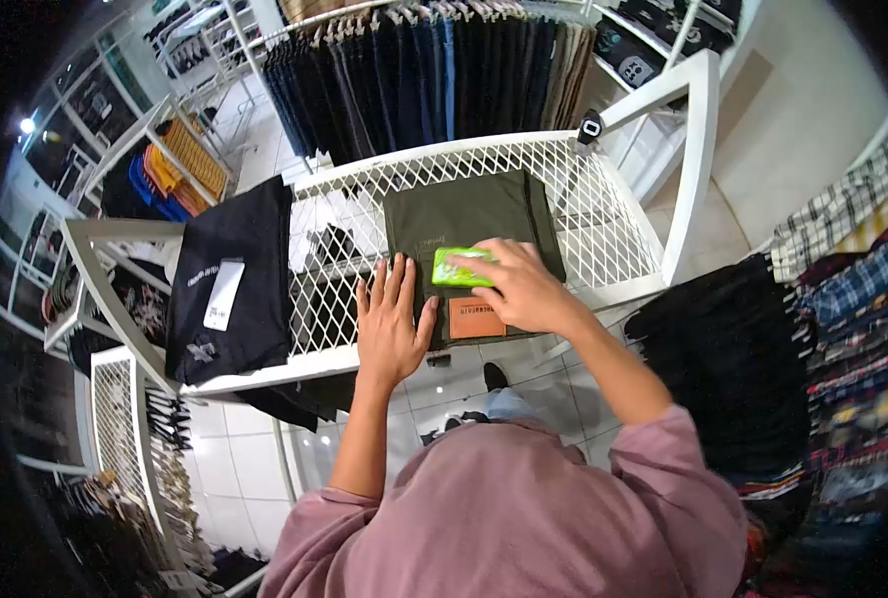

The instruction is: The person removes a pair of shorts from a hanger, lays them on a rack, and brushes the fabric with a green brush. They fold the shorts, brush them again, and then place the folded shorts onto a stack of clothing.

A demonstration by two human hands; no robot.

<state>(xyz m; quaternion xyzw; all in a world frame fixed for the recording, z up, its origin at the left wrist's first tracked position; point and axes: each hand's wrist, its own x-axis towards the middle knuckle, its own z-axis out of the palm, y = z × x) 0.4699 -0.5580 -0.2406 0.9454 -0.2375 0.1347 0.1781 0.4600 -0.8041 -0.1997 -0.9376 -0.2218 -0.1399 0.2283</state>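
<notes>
An olive-green folded garment [474, 211], seemingly trousers, lies flat on the white mesh rack, with a brown patch [478, 318] near its front edge. My right hand [524, 286] grips a small bright green rectangular object [448, 269] and holds it on or just over the garment, above the patch. Its exact kind does not show, and the fingers cover its right side. My left hand [392, 324] rests flat at the garment's left edge, fingers stretched out, holding nothing. To the left lies a folded black garment [239, 289] with a white tag [223, 295].
The white mesh rack [336, 289] has raised frame bars at both ends; a small black device [589, 127] sits on its far right corner. Behind it hangs a row of dark trousers [404, 80]. Checked shirts [853, 299] hang at the right, and white floor tiles [548, 404] show below.
</notes>
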